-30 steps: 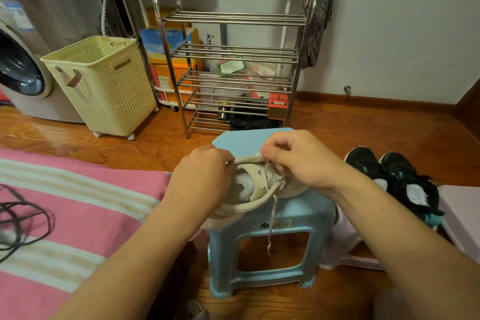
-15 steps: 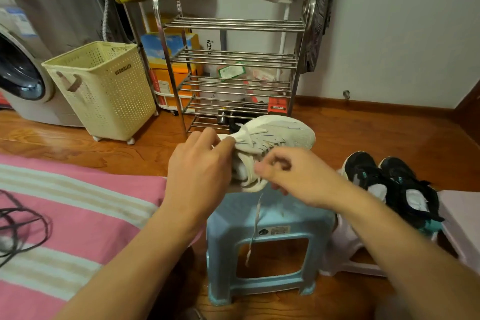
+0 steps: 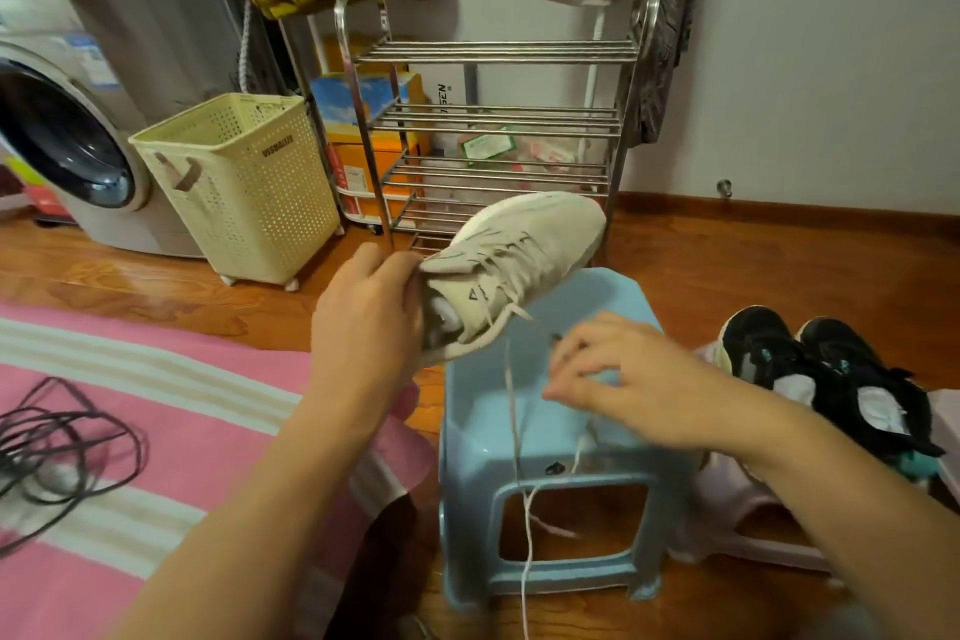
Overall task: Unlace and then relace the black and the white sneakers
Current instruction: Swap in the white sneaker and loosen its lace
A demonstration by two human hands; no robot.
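White sneaker (image 3: 511,270): raised above the blue stool (image 3: 566,437), toe tilted up and away from you, heel collar clamped in your left grip (image 3: 363,327).
Lace (image 3: 514,431): loose end hangs from the sneaker down past the stool's front opening, just left of your right grip (image 3: 618,379); that hand's fingers are curled, seemingly pinching a second strand, though blur leaves the contact uncertain.
Pink striped bedcover (image 3: 171,437) with black cable (image 3: 67,437): left of your left grip.
Black sneakers (image 3: 810,374): pair, right of your right grip, on the floor.
Cream laundry basket (image 3: 234,187), metal rack (image 3: 493,135), washing machine (image 3: 67,146): beyond both hands.
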